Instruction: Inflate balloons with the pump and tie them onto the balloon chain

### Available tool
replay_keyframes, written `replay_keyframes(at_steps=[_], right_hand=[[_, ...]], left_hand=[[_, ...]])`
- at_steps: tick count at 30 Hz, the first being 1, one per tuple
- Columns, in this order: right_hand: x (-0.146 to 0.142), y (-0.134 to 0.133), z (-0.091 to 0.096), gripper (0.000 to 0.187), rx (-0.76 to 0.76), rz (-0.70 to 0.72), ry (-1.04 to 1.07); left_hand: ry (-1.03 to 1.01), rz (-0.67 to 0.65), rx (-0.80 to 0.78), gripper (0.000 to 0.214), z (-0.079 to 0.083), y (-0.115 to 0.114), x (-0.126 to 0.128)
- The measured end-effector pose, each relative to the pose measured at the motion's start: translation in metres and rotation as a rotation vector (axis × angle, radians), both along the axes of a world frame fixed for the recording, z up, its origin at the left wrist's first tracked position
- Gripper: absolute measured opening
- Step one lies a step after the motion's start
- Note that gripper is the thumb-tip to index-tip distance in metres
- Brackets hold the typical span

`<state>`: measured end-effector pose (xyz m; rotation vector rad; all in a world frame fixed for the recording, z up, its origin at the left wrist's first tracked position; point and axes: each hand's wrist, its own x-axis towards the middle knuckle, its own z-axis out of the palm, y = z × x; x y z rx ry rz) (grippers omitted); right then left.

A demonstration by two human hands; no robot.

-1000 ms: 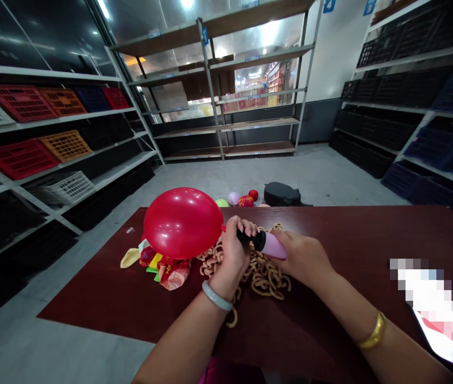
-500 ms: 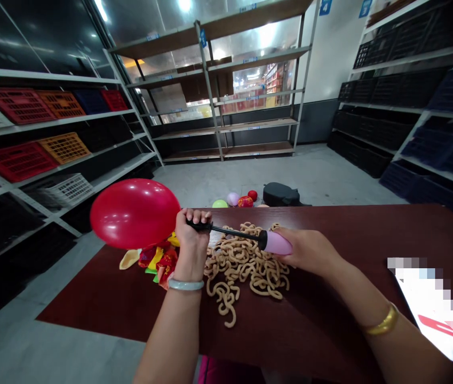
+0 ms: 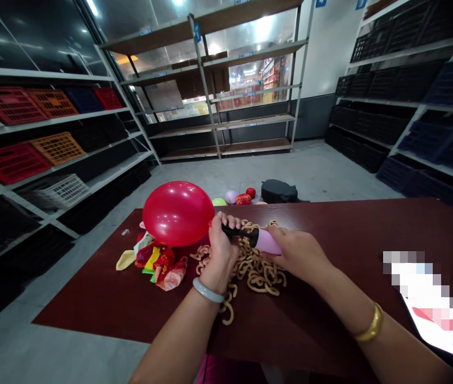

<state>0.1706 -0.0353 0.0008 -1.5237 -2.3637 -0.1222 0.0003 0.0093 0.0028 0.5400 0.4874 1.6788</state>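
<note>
A red balloon [image 3: 179,213], blown up large, sits just left of my left hand [image 3: 225,234], its neck at that hand's fingers. My left hand is closed around the black end of a balloon pump. Wrapped round the pump's pink barrel [image 3: 268,242] is my right hand [image 3: 296,253]. Only a short piece of the black rod shows between the two hands. Under them lies a tangled heap of tan, curled long balloons [image 3: 264,274], partly hidden by my left hand and wrist. Several limp balloons [image 3: 158,261] in mixed colours lie at the left.
A brown table [image 3: 338,304] carries all this, with a lit phone-like screen [image 3: 430,309], partly blurred out, at its right. Past the far edge are small balloons [image 3: 244,199] and a dark bag [image 3: 279,191] on the floor. Shelves with crates [image 3: 8,160] line the sides.
My left hand has moved right toward my right hand, pushing the pump's rod into the barrel. The red balloon has moved right with it, uncovering more of the limp balloons.
</note>
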Motion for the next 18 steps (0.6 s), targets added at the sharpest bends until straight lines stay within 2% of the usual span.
replay_keyframes(at_steps=[4,8,12,18], right_hand=[[-0.001,0.001,-0.005,0.058,0.010,0.011,0.021],[0.000,0.000,-0.005,0.065,0.046,0.078,0.019],[-0.002,-0.002,-0.001,0.057,0.045,0.156,0.005],[-0.005,-0.002,-0.002,0.056,0.015,0.137,0.004]], left_hand=[[0.043,-0.003,-0.015,0.031,-0.001,-0.008,0.015],[0.054,0.015,-0.010,0.031,-0.002,-0.008,0.015],[0.066,0.033,-0.074,0.029,-0.006,-0.004,0.012],[0.075,0.078,-0.080,0.032,-0.007,-0.001,0.008]])
